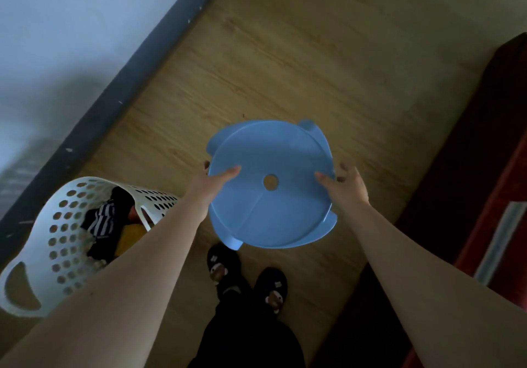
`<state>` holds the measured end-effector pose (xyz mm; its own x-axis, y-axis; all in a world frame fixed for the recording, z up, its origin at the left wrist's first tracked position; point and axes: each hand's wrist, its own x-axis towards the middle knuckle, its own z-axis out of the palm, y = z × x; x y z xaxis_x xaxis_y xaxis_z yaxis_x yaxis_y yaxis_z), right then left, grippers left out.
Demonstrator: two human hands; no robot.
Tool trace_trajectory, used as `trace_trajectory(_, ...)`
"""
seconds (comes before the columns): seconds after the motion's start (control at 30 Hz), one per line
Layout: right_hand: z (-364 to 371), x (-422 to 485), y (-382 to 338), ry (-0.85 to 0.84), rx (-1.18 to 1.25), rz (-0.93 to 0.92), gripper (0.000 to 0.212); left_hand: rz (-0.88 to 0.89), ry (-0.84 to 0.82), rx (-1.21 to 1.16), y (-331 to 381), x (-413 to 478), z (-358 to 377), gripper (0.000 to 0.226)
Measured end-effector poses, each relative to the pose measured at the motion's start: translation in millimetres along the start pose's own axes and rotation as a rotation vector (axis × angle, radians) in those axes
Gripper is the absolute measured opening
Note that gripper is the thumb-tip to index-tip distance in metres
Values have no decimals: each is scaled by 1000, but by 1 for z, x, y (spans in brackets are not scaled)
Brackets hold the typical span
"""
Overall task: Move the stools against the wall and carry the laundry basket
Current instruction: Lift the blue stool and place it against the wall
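Blue plastic stool [271, 185] gripped at opposite seat rims, left hand [212, 185] and right hand [346, 186] clamped for balanced carry toward wall [71, 25]; laundry basket [57, 242] waits.

Both hands gripping blue stool [271, 185] seat rim, laundry basket [57, 242] left

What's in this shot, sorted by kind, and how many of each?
Blue plastic stool: 1
White laundry basket: 1
Slippers: 2
Hands, left hand and right hand, each on the stool's rim: 2
Total: 6
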<state>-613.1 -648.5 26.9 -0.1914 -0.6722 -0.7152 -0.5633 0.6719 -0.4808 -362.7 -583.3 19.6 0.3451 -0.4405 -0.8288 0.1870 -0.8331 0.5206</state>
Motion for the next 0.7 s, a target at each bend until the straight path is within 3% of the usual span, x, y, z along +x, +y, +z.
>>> trace_trajectory(0.1,6,14,8,-119,113,71,81,3,-12,-43,-1,11,6,44)
trace_trajectory(0.27,14,21,11,-210,261,153,74,-78,-69,-51,4,23,0,61)
trace_trajectory(0.47,7,24,-23,-164,297,103,60,-68,-73,-115,34,22,-7,76)
trace_trajectory(0.7,-11,25,-128,-153,228,-62,66,47,-6,-219,115,13,-31,55)
